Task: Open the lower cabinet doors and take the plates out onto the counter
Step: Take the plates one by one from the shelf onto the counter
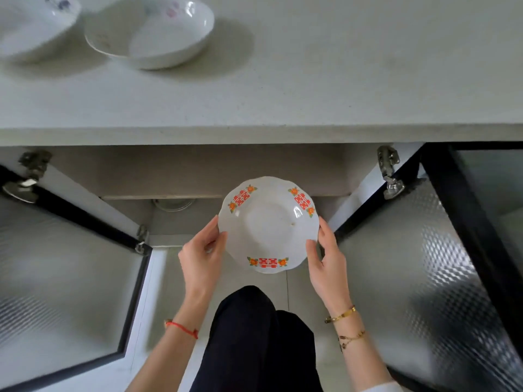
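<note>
A white scalloped plate [267, 224] with red and orange flower marks is held level in front of the open lower cabinet, below the counter edge. My left hand [202, 258] grips its left rim and my right hand [328, 260] grips its right rim. Both cabinet doors stand wide open: the left door [65, 267] and the right door [418, 273], each frosted glass in a black frame. On the counter [311, 80] at the far left sit two white deep plates [158, 32] that overlap, and another white plate [31, 21] at the corner.
Another dish [173, 204] shows dimly inside the cabinet, under the shelf edge. Metal hinges [389, 171] stick out at the top of each door. My dark-trousered legs [254, 340] are below the plate, over a pale tiled floor.
</note>
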